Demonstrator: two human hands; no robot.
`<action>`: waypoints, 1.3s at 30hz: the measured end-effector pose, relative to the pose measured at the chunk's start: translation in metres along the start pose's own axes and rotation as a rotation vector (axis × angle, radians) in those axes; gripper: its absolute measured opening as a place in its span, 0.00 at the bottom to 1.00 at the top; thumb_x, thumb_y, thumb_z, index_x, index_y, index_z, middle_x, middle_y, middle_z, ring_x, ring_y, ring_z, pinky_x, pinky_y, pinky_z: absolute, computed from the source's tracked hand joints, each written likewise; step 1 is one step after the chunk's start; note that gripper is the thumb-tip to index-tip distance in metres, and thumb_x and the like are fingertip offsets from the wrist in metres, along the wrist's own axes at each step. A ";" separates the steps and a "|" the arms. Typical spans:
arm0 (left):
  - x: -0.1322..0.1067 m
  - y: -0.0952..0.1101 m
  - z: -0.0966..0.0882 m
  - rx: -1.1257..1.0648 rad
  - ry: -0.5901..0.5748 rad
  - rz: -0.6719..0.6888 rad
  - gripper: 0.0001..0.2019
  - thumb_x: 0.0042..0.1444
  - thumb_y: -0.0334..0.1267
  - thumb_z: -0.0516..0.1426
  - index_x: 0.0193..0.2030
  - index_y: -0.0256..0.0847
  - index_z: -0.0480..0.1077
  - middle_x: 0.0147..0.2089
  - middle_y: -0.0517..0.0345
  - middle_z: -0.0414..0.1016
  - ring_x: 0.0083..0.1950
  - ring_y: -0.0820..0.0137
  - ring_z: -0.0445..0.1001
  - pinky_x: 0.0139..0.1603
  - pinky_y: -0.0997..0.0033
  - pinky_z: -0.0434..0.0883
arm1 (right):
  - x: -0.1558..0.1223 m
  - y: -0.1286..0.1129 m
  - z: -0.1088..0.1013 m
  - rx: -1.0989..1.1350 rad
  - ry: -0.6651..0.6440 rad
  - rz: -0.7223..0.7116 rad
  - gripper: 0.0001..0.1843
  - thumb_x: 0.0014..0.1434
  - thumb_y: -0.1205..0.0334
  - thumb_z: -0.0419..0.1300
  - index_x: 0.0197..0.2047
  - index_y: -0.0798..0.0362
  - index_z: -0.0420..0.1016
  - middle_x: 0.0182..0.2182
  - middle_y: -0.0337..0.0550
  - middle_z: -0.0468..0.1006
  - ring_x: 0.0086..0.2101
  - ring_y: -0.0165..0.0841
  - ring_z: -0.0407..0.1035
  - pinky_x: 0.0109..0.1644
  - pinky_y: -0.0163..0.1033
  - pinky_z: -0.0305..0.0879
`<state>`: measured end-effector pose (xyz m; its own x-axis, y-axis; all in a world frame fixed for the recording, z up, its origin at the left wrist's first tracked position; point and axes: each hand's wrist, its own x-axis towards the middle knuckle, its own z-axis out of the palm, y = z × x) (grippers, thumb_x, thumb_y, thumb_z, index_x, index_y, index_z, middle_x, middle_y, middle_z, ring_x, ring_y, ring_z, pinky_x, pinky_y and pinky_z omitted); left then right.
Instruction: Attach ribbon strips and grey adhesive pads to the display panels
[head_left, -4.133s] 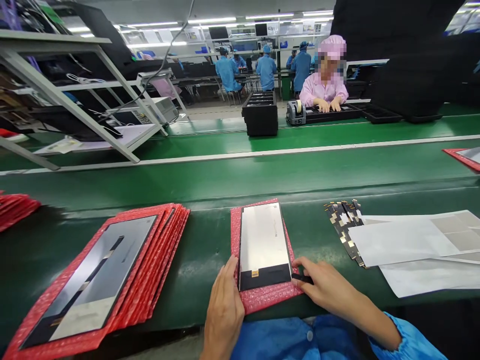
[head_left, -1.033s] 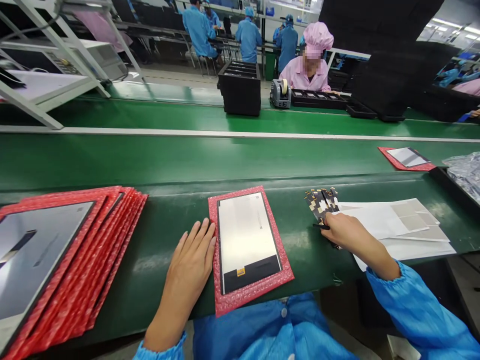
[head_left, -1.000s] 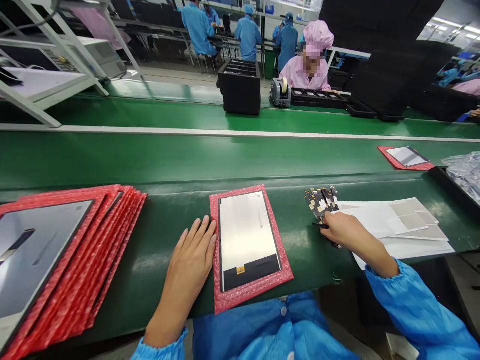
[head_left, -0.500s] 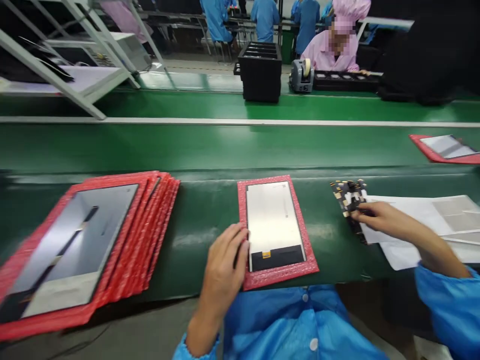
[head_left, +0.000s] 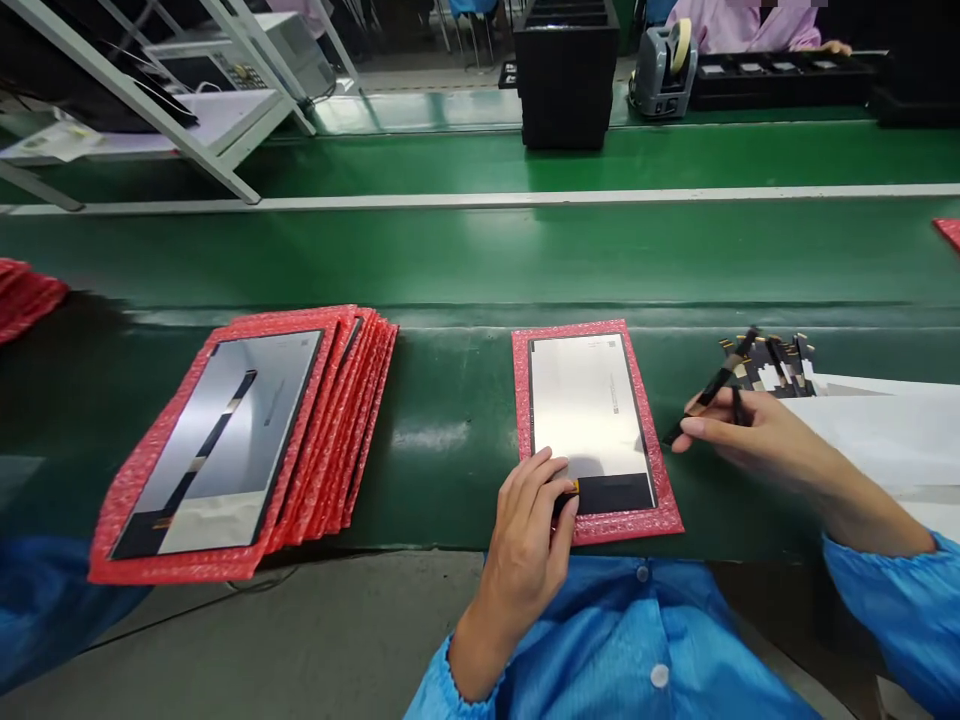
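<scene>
A display panel (head_left: pixel 589 410) lies face up on a red bubble-wrap sheet (head_left: pixel 667 500) on the green bench in front of me. My left hand (head_left: pixel 534 510) rests on the panel's near left corner, fingertips by a small orange connector. My right hand (head_left: pixel 739 425) hovers to the right of the panel and pinches a thin black flex strip (head_left: pixel 709 390) with gold ends. Just behind that hand lies a fanned bunch of similar flex strips (head_left: pixel 776 360) on white paper sheets (head_left: pixel 892 440).
A stack of red-wrapped panels (head_left: pixel 240 430) lies to the left, with more red sheets (head_left: pixel 26 295) at the far left. Beyond runs a green conveyor belt (head_left: pixel 480 260). Black trays (head_left: pixel 566 70), a tape dispenser (head_left: pixel 664 70) and a metal rack (head_left: pixel 172 110) stand behind it.
My right hand has lifted one flex strip off the bunch and brought it toward the panel. My left hand slid onto the panel's near corner. The view tilted down.
</scene>
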<state>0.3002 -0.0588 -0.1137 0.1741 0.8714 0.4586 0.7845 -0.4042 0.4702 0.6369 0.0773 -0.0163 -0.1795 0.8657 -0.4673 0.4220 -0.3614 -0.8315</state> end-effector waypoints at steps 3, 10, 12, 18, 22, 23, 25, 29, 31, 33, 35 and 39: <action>-0.001 0.002 -0.002 -0.006 -0.006 -0.007 0.33 0.64 0.19 0.80 0.64 0.66 0.90 0.73 0.46 0.92 0.82 0.39 0.88 0.76 0.30 0.99 | 0.012 -0.021 0.031 0.060 -0.245 -0.037 0.37 0.61 0.21 0.82 0.48 0.48 0.88 0.39 0.54 0.98 0.25 0.33 0.57 0.31 0.45 0.52; -0.001 0.008 -0.008 -0.030 -0.029 -0.055 0.38 0.64 0.19 0.79 0.70 0.70 0.90 0.75 0.46 0.92 0.82 0.35 0.87 0.77 0.23 0.97 | 0.042 -0.045 0.071 -0.071 -0.482 -0.171 0.33 0.67 0.22 0.77 0.41 0.46 0.92 0.43 0.49 0.97 0.41 0.46 0.81 0.48 0.48 0.73; 0.001 0.011 -0.011 -0.086 -0.009 -0.069 0.40 0.66 0.18 0.77 0.74 0.70 0.88 0.74 0.47 0.92 0.79 0.36 0.90 0.76 0.23 0.98 | 0.047 -0.045 0.076 -0.080 -0.488 -0.177 0.32 0.68 0.21 0.76 0.42 0.43 0.92 0.43 0.47 0.97 0.43 0.48 0.82 0.50 0.50 0.75; -0.001 0.017 -0.019 -0.143 0.080 -0.101 0.35 0.73 0.19 0.70 0.73 0.68 0.88 0.67 0.51 0.96 0.71 0.40 0.95 0.73 0.23 0.99 | 0.047 -0.046 0.091 -0.084 -0.537 -0.162 0.26 0.69 0.26 0.75 0.41 0.41 0.88 0.41 0.42 0.97 0.43 0.50 0.86 0.51 0.50 0.77; -0.005 0.013 -0.024 -0.099 0.093 -0.016 0.18 0.82 0.22 0.65 0.67 0.49 0.84 0.60 0.46 0.97 0.65 0.45 0.98 0.67 0.30 1.00 | 0.041 -0.048 0.099 -0.112 -0.568 -0.164 0.20 0.72 0.34 0.73 0.37 0.38 0.83 0.30 0.39 0.91 0.36 0.48 0.82 0.44 0.50 0.72; -0.005 0.012 -0.025 -0.087 0.087 -0.003 0.16 0.83 0.22 0.65 0.66 0.47 0.84 0.60 0.45 0.97 0.65 0.45 0.98 0.67 0.31 1.00 | 0.039 -0.048 0.100 -0.115 -0.562 -0.168 0.19 0.71 0.34 0.74 0.35 0.35 0.81 0.27 0.39 0.89 0.34 0.49 0.80 0.42 0.50 0.71; -0.005 0.011 -0.025 -0.076 0.081 -0.001 0.14 0.84 0.23 0.65 0.65 0.46 0.83 0.60 0.45 0.97 0.65 0.46 0.98 0.68 0.32 0.98 | 0.038 -0.049 0.101 -0.123 -0.550 -0.175 0.19 0.71 0.35 0.74 0.33 0.31 0.79 0.25 0.39 0.86 0.32 0.49 0.78 0.40 0.51 0.70; -0.005 0.013 -0.026 -0.089 0.073 -0.022 0.16 0.84 0.23 0.65 0.66 0.50 0.84 0.62 0.47 0.98 0.65 0.47 0.98 0.68 0.31 0.97 | 0.039 -0.051 0.101 -0.208 -0.575 -0.154 0.22 0.74 0.34 0.69 0.32 0.34 0.76 0.26 0.40 0.88 0.31 0.47 0.76 0.39 0.51 0.68; -0.005 0.014 -0.026 -0.096 0.069 -0.029 0.17 0.84 0.23 0.65 0.67 0.50 0.84 0.63 0.48 0.98 0.66 0.47 0.98 0.68 0.30 0.97 | 0.040 -0.050 0.100 -0.238 -0.585 -0.152 0.23 0.75 0.35 0.68 0.31 0.35 0.74 0.26 0.39 0.88 0.31 0.47 0.76 0.40 0.50 0.67; -0.005 0.014 -0.026 -0.092 0.064 -0.028 0.16 0.85 0.23 0.65 0.67 0.49 0.84 0.63 0.48 0.98 0.66 0.47 0.98 0.69 0.31 0.96 | 0.042 -0.049 0.100 -0.228 -0.575 -0.164 0.23 0.75 0.35 0.69 0.30 0.33 0.74 0.26 0.39 0.88 0.31 0.47 0.76 0.39 0.50 0.68; -0.004 0.014 -0.027 -0.079 0.063 -0.021 0.14 0.85 0.23 0.64 0.66 0.47 0.83 0.62 0.46 0.98 0.67 0.48 0.98 0.70 0.32 0.95 | 0.043 -0.046 0.101 -0.197 -0.570 -0.179 0.23 0.74 0.35 0.71 0.30 0.31 0.75 0.26 0.39 0.87 0.31 0.47 0.76 0.39 0.51 0.68; -0.004 0.015 -0.027 -0.069 0.074 -0.022 0.13 0.86 0.24 0.64 0.64 0.47 0.83 0.61 0.46 0.98 0.66 0.48 0.98 0.71 0.35 0.95 | 0.044 -0.042 0.100 -0.169 -0.565 -0.177 0.22 0.72 0.35 0.73 0.29 0.30 0.77 0.25 0.37 0.86 0.30 0.48 0.75 0.38 0.52 0.68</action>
<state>0.2959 -0.0761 -0.0884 0.1103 0.8585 0.5009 0.7442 -0.4054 0.5309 0.5222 0.0957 -0.0317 -0.6832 0.5735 -0.4520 0.4696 -0.1289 -0.8734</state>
